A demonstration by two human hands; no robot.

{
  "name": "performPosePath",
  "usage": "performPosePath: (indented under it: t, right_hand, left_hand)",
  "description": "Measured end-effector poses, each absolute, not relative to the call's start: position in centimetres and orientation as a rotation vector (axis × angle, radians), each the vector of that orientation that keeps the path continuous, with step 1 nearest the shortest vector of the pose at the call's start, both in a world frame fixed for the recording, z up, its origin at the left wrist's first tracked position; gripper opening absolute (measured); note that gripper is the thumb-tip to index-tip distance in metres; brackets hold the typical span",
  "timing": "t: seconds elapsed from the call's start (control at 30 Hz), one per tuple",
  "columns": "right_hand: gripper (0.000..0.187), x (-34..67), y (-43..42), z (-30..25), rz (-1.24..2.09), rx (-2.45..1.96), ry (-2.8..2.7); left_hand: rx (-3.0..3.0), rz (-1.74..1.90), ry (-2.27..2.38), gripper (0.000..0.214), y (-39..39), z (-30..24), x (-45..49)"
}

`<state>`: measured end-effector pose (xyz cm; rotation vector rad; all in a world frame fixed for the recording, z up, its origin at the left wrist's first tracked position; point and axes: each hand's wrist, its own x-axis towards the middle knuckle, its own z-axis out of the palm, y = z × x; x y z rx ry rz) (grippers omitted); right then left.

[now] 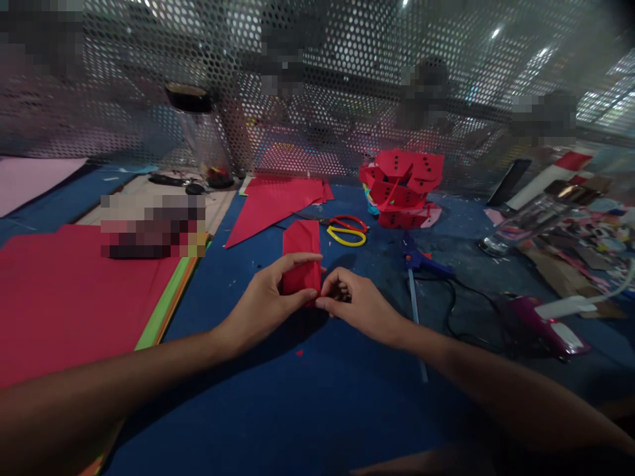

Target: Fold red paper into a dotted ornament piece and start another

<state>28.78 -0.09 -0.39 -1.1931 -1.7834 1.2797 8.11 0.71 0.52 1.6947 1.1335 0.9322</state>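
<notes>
A folded piece of red paper (301, 239) is held between my hands above the blue table. My left hand (270, 287) grips it from the left, with the thumb at its lower edge and a finger across its front. At the lower right corner, my right hand (360, 301) pinches the paper between thumb and fingertips. Just behind lie scissors (347, 231) with one red and one yellow handle loop. Beyond my left hand are flat red paper sheets (278, 198), cut at a slant.
A stack of coloured paper (89, 291) lies at left, near a glass jar (203, 139). Red dotted paper pieces (401, 188) stand at the back. A blue glue gun (424, 261) with its cord lies at right, before a purple device (550, 327) and a clear bottle (530, 215).
</notes>
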Motion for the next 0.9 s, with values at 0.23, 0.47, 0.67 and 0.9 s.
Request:
performPosePath:
  t: [0.23,0.47,0.67,0.9]
  right_hand:
    - [0.02,29.2,0.1,-0.2,1.194,-1.173,-1.793]
    - [0.024,29.5,0.9,-0.5,1.232,-1.133,-1.668]
    - [0.023,29.2,1.0,-0.8,1.254,-1.133,-1.674]
    - [0.027,29.3,1.4,0.1,1.295,-1.129,-1.605]
  left_hand:
    - [1.641,0.903,1.089,0.048,0.6,0.3,7.9]
    - [1.708,0.808,1.072,0.046,0.1,0.7,8.1]
    - [1.677,0.75,1.028,0.049,0.1,0.3,8.1]
    - [1.61,0.757,0.954,0.057,0.1,0.3,7.9]
